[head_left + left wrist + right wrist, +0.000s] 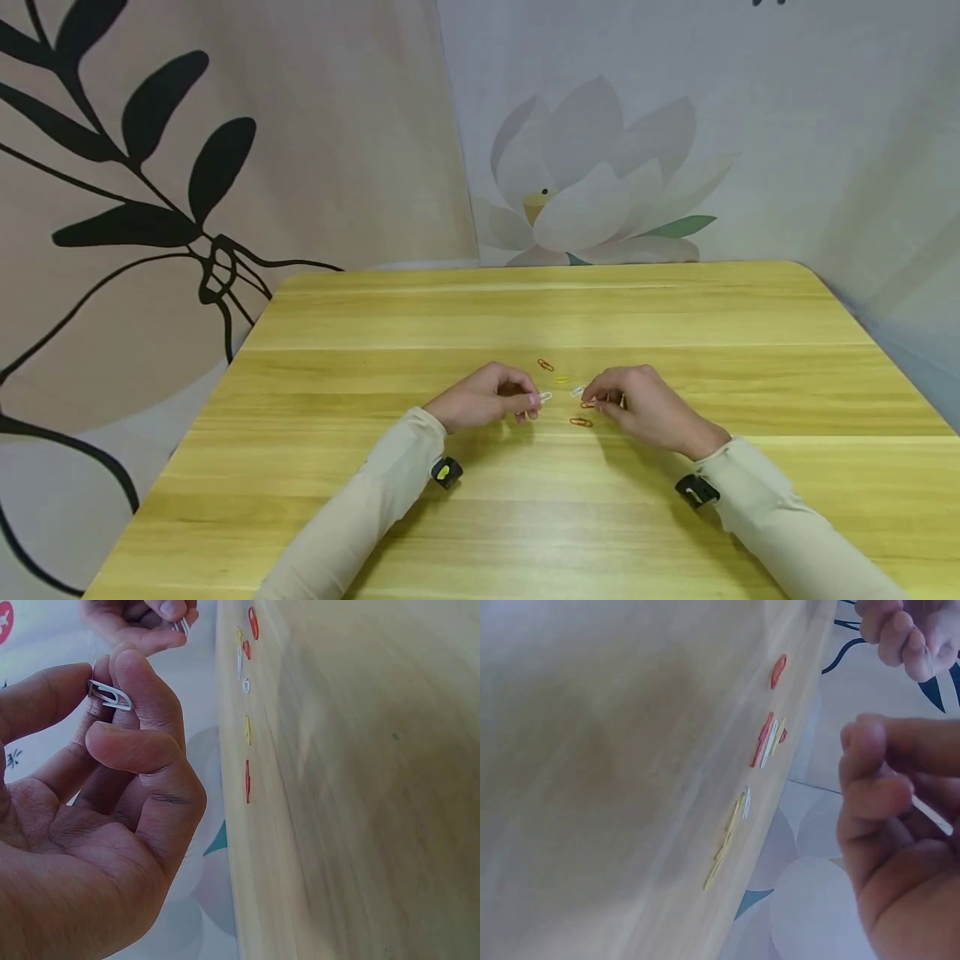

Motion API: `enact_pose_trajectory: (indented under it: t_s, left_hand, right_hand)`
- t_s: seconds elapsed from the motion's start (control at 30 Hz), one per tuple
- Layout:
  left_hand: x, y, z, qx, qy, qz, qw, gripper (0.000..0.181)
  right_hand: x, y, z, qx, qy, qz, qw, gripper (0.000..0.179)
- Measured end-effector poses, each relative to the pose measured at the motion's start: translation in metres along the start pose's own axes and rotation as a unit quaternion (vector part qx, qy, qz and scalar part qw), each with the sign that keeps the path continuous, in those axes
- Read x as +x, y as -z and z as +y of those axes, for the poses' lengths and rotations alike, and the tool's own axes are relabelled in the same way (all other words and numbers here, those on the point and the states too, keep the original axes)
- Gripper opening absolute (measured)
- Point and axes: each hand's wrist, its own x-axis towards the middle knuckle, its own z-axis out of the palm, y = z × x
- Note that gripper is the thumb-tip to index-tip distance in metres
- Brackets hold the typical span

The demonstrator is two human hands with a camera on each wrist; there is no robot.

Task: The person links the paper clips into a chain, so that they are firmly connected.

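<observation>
My left hand [495, 397] pinches a white paper clip [110, 696] between thumb and fingers, raised over the table. Opposite it, my right hand [647, 406] holds another white paper clip [182, 628] at its fingertips; in the right wrist view this clip is hidden by the fingers. Between and beyond the hands lie loose clips: an orange-red paper clip [545, 365] farthest back, a yellow paper clip [562, 380], a white paper clip [577, 391] just left of the right fingertips, and a red paper clip [581, 422] nearer me.
Two yellow paper clips [721, 855] lie end to end beside a white one in the right wrist view. The wooden table [480, 525] reaches back to a curtain [360, 150] printed with leaves and a flower. Each sleeved wrist carries a small black device [447, 472].
</observation>
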Motion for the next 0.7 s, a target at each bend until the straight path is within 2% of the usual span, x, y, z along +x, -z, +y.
enact_pose_trajectory:
  t_s: [0.17, 0.4, 0.7]
  left_hand:
    - [-0.0007, 0.0001, 0.0, -0.002, 0.004, 0.005, 1.0, 0.021]
    - [-0.0015, -0.0005, -0.0003, 0.003, 0.005, 0.006, 1.0, 0.022]
    - [-0.0017, -0.001, 0.0019, 0.002, 0.003, 0.01, 0.9999, 0.022]
  right_hand:
    - [-0.0008, 0.0, -0.0008, 0.004, -0.012, -0.01, 0.9999, 0.013]
    - [-0.0004, -0.0044, 0.0002, 0.007, 0.008, -0.009, 0.9999, 0.008]
    - [-0.0023, -0.0045, -0.0031, 0.077, 0.007, -0.01, 0.997, 0.014]
